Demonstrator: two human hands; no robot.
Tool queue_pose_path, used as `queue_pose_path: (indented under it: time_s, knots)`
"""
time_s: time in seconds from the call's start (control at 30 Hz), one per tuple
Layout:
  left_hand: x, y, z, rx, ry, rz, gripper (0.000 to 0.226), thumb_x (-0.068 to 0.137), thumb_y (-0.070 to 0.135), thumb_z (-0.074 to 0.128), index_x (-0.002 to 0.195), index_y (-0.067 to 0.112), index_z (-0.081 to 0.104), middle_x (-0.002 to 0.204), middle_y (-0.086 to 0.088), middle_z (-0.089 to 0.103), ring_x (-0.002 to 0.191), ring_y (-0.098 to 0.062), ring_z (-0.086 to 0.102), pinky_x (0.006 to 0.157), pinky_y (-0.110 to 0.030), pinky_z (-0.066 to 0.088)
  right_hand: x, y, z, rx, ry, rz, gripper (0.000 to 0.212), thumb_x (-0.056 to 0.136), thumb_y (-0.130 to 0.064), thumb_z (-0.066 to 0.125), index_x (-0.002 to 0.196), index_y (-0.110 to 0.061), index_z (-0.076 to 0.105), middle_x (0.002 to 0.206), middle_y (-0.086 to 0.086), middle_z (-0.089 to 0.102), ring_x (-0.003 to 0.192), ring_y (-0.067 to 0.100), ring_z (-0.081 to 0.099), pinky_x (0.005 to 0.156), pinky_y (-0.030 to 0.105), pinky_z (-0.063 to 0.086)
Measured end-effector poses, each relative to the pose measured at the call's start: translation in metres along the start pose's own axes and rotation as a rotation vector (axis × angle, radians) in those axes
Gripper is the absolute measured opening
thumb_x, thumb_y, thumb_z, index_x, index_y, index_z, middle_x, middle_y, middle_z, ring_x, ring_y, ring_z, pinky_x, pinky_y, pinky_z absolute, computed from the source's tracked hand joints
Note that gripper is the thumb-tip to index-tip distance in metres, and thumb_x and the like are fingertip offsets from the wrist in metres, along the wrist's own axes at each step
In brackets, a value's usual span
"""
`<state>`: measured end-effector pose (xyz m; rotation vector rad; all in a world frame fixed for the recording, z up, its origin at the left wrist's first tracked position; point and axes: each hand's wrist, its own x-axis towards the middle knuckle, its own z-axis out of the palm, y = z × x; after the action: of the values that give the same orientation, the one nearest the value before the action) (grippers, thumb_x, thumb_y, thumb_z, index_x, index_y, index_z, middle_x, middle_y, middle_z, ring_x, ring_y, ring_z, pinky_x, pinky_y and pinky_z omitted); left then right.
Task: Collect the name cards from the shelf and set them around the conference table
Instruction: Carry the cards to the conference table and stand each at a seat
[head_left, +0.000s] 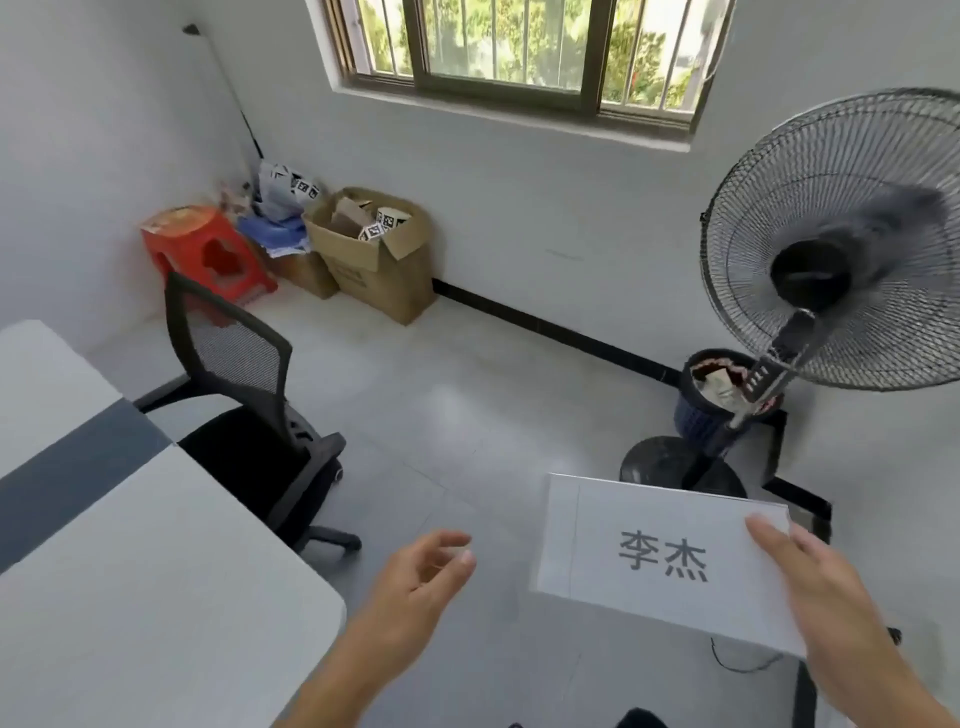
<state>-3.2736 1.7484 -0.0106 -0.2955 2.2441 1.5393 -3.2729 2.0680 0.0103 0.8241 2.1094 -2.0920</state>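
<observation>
A white name card (649, 551) with two black printed characters hangs above the floor at the lower right. My right hand (826, 587) grips its right edge, thumb lying on top. My left hand (421, 577) floats to the card's left, fingers loosely curled and apart, holding nothing and not touching the card. The white conference table (130, 571) with a dark grey stripe fills the lower left; my left hand is just beyond its near corner. No shelf is in view.
A black mesh office chair (249, 415) is tucked against the table's far side. A standing fan (831, 244) spins at right, with a dark waste bin (711, 395) behind its pole. A cardboard box (379, 249) and red stool (208, 254) stand in the far corner.
</observation>
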Motion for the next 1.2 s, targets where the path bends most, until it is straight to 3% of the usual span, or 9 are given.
queue_pose_path:
  time_s: [0.07, 0.27, 0.43, 0.53, 0.7, 0.8, 0.9, 1.03, 1.2]
  knots:
    - [0.030, 0.016, -0.012, -0.012, 0.019, -0.022, 0.034, 0.073, 0.048, 0.058, 0.102, 0.032, 0.065, 0.099, -0.004, 0.073, 0.090, -0.013, 0.068, 0.075, -0.018, 0.049, 0.041, -0.017, 0.020, 0.000, -0.028, 0.016, 0.022, 0.094, -0.028, 0.055, 0.092, -0.011, 0.069, 0.069, 0.001, 0.077, 0.068, 0.027, 0.071, 0.071, 0.038, 0.053]
    - [0.126, 0.016, -0.045, -0.113, 0.102, -0.220, 0.017, 0.092, 0.030, 0.059, 0.107, 0.023, 0.063, 0.106, -0.011, 0.069, 0.088, -0.012, 0.066, 0.071, -0.015, 0.048, 0.185, -0.063, 0.089, -0.041, -0.192, 0.045, 0.019, 0.094, -0.023, 0.054, 0.091, -0.010, 0.068, 0.068, 0.007, 0.077, 0.053, 0.021, 0.071, 0.062, 0.036, 0.055]
    - [0.203, 0.047, -0.072, -0.149, 0.244, -0.306, 0.037, 0.071, 0.054, 0.063, 0.102, 0.034, 0.065, 0.104, -0.004, 0.070, 0.094, -0.010, 0.066, 0.078, -0.021, 0.046, 0.300, -0.123, 0.156, -0.096, -0.370, 0.047, 0.019, 0.094, -0.023, 0.054, 0.091, -0.011, 0.067, 0.062, 0.002, 0.075, 0.049, 0.015, 0.070, 0.063, 0.034, 0.049]
    - [0.244, 0.070, -0.092, -0.197, 0.357, -0.274, 0.016, 0.090, 0.032, 0.062, 0.105, 0.029, 0.063, 0.105, -0.005, 0.068, 0.096, -0.010, 0.065, 0.074, -0.015, 0.045, 0.355, -0.166, 0.209, -0.143, -0.481, -0.001, 0.019, 0.093, -0.025, 0.056, 0.090, -0.011, 0.069, 0.063, -0.002, 0.075, 0.051, 0.012, 0.070, 0.065, 0.034, 0.047]
    - [0.269, 0.067, -0.120, -0.392, 0.560, -0.372, 0.019, 0.093, 0.026, 0.057, 0.111, 0.023, 0.061, 0.110, -0.007, 0.067, 0.094, -0.010, 0.064, 0.074, -0.017, 0.045, 0.407, -0.217, 0.324, -0.271, -0.747, -0.054, 0.025, 0.093, -0.027, 0.055, 0.086, -0.016, 0.076, 0.083, 0.003, 0.079, 0.069, 0.015, 0.075, 0.063, 0.032, 0.062]
    - [0.285, 0.050, -0.142, -0.484, 0.651, -0.448, 0.018, 0.093, 0.024, 0.058, 0.110, 0.019, 0.062, 0.108, -0.014, 0.069, 0.088, -0.013, 0.065, 0.071, -0.016, 0.046, 0.418, -0.228, 0.395, -0.312, -0.892, -0.062, 0.036, 0.074, -0.048, 0.066, 0.092, -0.019, 0.077, 0.092, 0.007, 0.079, 0.082, 0.022, 0.075, 0.082, 0.042, 0.057]
    - [0.305, 0.036, -0.184, -0.505, 0.731, -0.465, 0.022, 0.091, 0.024, 0.060, 0.111, 0.015, 0.063, 0.103, -0.014, 0.071, 0.086, -0.016, 0.067, 0.069, -0.017, 0.047, 0.426, -0.232, 0.465, -0.364, -0.933, -0.071, 0.064, 0.047, -0.067, 0.076, 0.091, -0.021, 0.076, 0.092, 0.009, 0.078, 0.083, 0.026, 0.075, 0.083, 0.046, 0.056]
    - [0.334, 0.040, -0.265, -0.496, 0.811, -0.415, 0.015, 0.093, 0.023, 0.058, 0.106, 0.025, 0.064, 0.097, -0.006, 0.074, 0.091, -0.015, 0.069, 0.075, -0.017, 0.051, 0.432, -0.258, 0.556, -0.391, -1.012, -0.071, 0.025, 0.086, -0.030, 0.060, 0.090, -0.010, 0.075, 0.089, 0.019, 0.077, 0.073, 0.030, 0.075, 0.064, 0.037, 0.061]
    - [0.356, 0.048, -0.353, -0.512, 0.902, -0.359, 0.020, 0.091, 0.040, 0.054, 0.111, 0.040, 0.060, 0.108, 0.014, 0.068, 0.103, 0.001, 0.062, 0.093, -0.021, 0.047, 0.436, -0.282, 0.664, -0.440, -1.074, -0.103, 0.025, 0.090, -0.028, 0.056, 0.082, -0.020, 0.078, 0.083, 0.010, 0.079, 0.068, 0.022, 0.075, 0.053, 0.028, 0.060]
